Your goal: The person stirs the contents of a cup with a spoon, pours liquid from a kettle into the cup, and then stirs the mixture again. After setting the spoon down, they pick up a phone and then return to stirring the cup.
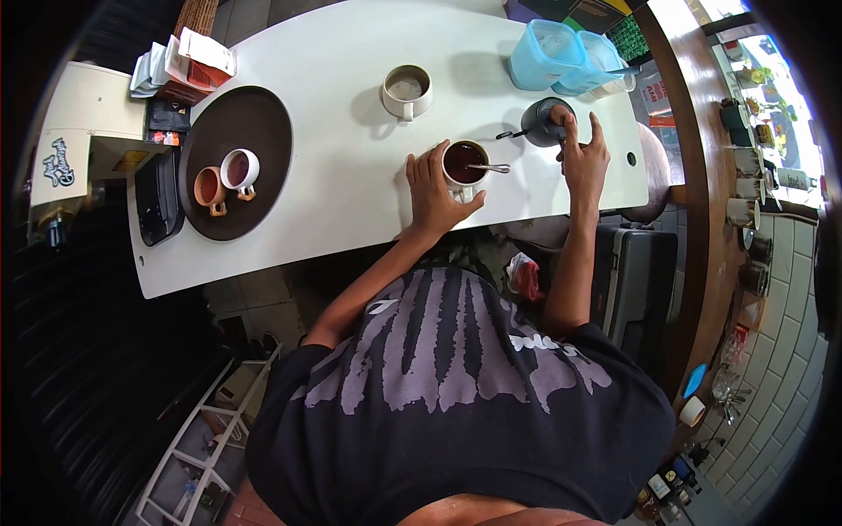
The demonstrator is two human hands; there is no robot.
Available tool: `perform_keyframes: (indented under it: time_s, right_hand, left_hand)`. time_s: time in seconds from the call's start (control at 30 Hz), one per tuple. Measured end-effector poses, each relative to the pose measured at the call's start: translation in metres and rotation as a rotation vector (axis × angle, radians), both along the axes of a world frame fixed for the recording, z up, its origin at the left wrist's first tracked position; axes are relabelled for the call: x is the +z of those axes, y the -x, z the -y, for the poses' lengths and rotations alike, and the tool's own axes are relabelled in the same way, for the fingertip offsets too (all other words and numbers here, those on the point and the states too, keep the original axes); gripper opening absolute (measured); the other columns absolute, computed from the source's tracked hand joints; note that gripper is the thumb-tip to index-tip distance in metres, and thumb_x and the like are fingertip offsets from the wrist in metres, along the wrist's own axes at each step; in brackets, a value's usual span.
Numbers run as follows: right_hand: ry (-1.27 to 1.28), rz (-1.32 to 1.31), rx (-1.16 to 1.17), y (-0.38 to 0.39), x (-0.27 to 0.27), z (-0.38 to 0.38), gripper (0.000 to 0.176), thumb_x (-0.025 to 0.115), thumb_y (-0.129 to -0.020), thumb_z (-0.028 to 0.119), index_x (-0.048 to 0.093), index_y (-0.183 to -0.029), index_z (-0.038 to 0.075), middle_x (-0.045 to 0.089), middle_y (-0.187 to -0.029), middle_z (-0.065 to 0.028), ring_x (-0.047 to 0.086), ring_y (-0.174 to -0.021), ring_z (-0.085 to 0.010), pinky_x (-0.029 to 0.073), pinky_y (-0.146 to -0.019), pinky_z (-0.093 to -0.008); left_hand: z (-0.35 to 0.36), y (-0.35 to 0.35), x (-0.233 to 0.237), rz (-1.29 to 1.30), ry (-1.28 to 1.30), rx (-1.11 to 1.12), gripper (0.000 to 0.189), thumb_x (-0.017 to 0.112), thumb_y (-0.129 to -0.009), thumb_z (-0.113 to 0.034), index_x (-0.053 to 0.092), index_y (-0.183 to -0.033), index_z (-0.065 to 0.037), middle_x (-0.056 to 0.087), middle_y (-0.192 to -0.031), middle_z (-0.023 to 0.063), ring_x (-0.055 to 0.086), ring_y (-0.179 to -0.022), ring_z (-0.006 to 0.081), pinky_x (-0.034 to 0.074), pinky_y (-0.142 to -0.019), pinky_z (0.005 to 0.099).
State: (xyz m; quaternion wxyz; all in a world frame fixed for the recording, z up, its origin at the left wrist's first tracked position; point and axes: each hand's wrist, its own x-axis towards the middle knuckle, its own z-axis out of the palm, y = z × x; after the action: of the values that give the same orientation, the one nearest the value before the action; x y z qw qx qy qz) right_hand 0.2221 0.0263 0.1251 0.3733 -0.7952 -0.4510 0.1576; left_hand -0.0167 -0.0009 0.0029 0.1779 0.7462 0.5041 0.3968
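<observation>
My left hand (432,195) curves around the near left side of a pale cup (462,195), fingers along its side and thumb by its handle. Dark reddish-brown liquid fills the cup, and a metal spoon (491,167) leans out over its right rim. My right hand (583,162) is at the back of a dark grey kettle (542,123) with a thin black spout aimed left towards the cup. Its thumb lies by the lid and one finger sticks out; the handle is mostly hidden by the hand. Farther back stands another pale cup (408,92) with something light inside.
To the left, a round dark tray (250,140) bears a white cup (239,169) and a brown cup (209,188). Light-blue containers (548,57) stand at the back right. A box of packets (189,70) and a black device (159,197) line the white table's (333,175) left end.
</observation>
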Motion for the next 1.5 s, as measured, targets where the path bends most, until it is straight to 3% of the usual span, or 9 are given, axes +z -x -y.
perform_keyframes:
  time_s: [0.23,0.57,0.83,1.07,1.17,1.23,1.33,1.47,1.5]
  right_hand:
    - [-0.019,-0.099,0.042,0.010,0.014,-0.004,0.083,0.065,-0.098,0.055,0.047,-0.148,-0.008,0.065,-0.059,-0.0093,0.060,-0.046,-0.0139,0.049,-0.049,-0.0324]
    - [-0.092,-0.020,0.073,0.019,0.010,-0.002,0.082,0.069,-0.096,0.053,0.048,-0.148,-0.008,0.065,-0.058,-0.0109,0.066,-0.052,-0.0174,0.052,-0.057,-0.0338]
    - [-0.154,0.057,0.082,0.021,0.004,-0.009,0.080,0.073,-0.093,0.051,0.054,-0.144,-0.007,0.057,-0.051,-0.0086,0.054,-0.045,-0.0137,0.043,-0.050,-0.0332]
    - [-0.179,0.039,0.088,0.023,0.008,-0.013,0.079,0.073,-0.093,0.052,0.055,-0.144,-0.005,0.057,-0.051,-0.0090,0.054,-0.046,-0.0141,0.044,-0.051,-0.0345]
    - [-0.190,0.053,0.087,0.024,0.009,-0.016,0.079,0.072,-0.093,0.053,0.055,-0.144,-0.004,0.057,-0.052,-0.0096,0.055,-0.047,-0.0149,0.045,-0.052,-0.0345]
    - [-0.181,0.047,0.090,0.026,0.010,-0.016,0.079,0.072,-0.093,0.054,0.055,-0.145,-0.004,0.058,-0.053,-0.0105,0.056,-0.047,-0.0159,0.046,-0.054,-0.0344]
    - [-0.185,0.037,0.116,0.023,0.006,-0.017,0.078,0.071,-0.094,0.052,0.055,-0.145,-0.005,0.060,-0.054,-0.0110,0.058,-0.049,-0.0158,0.046,-0.054,-0.0335]
    - [-0.166,-0.001,0.157,0.019,0.006,-0.013,0.077,0.071,-0.095,0.051,0.055,-0.144,-0.007,0.061,-0.056,-0.0108,0.060,-0.052,-0.0151,0.047,-0.055,-0.0324]
    - [-0.162,-0.006,0.162,0.018,0.006,-0.011,0.077,0.071,-0.095,0.051,0.056,-0.143,-0.008,0.062,-0.057,-0.0107,0.061,-0.053,-0.0147,0.047,-0.056,-0.0319]
  left_hand:
    - [0.000,-0.002,0.000,-0.001,0.006,0.008,0.108,0.087,-0.069,-0.050,0.034,-0.151,-0.003,0.049,-0.142,0.0172,0.048,-0.134,0.0362,0.022,-0.117,0.0694]
    - [-0.002,-0.002,-0.002,0.004,-0.013,0.008,0.109,0.087,-0.069,-0.051,0.033,-0.151,-0.003,0.048,-0.142,0.0176,0.048,-0.133,0.0368,0.021,-0.117,0.0693]
    - [-0.001,-0.001,-0.003,0.001,-0.001,0.012,0.110,0.087,-0.069,-0.051,0.033,-0.152,-0.003,0.048,-0.142,0.0173,0.050,-0.132,0.0366,0.022,-0.117,0.0694]
    - [-0.002,-0.003,-0.005,-0.002,-0.021,0.020,0.111,0.086,-0.070,-0.054,0.032,-0.153,-0.003,0.048,-0.142,0.0169,0.050,-0.133,0.0358,0.021,-0.117,0.0692]
    - [-0.004,-0.003,-0.006,0.004,-0.029,0.021,0.113,0.086,-0.070,-0.056,0.031,-0.153,-0.002,0.047,-0.145,0.0169,0.050,-0.133,0.0362,0.021,-0.117,0.0691]
    - [-0.004,-0.003,-0.006,-0.023,-0.056,0.032,0.118,0.080,-0.072,-0.067,0.030,-0.154,0.003,0.049,-0.137,0.0226,0.047,-0.133,0.0382,0.022,-0.118,0.0652]
    - [-0.003,-0.005,-0.005,0.040,0.015,0.023,0.129,0.077,-0.072,-0.074,0.024,-0.156,0.007,0.049,-0.137,0.0238,0.048,-0.132,0.0387,0.021,-0.119,0.0643]
    - [-0.004,-0.004,-0.009,0.010,-0.009,0.032,0.136,0.075,-0.071,-0.078,0.019,-0.158,0.009,0.050,-0.137,0.0246,0.048,-0.131,0.0392,0.020,-0.119,0.0637]
    - [-0.004,-0.004,-0.008,0.012,-0.012,0.032,0.137,0.081,-0.069,-0.072,0.015,-0.160,0.007,0.053,-0.137,0.0251,0.049,-0.133,0.0391,0.018,-0.119,0.0645]
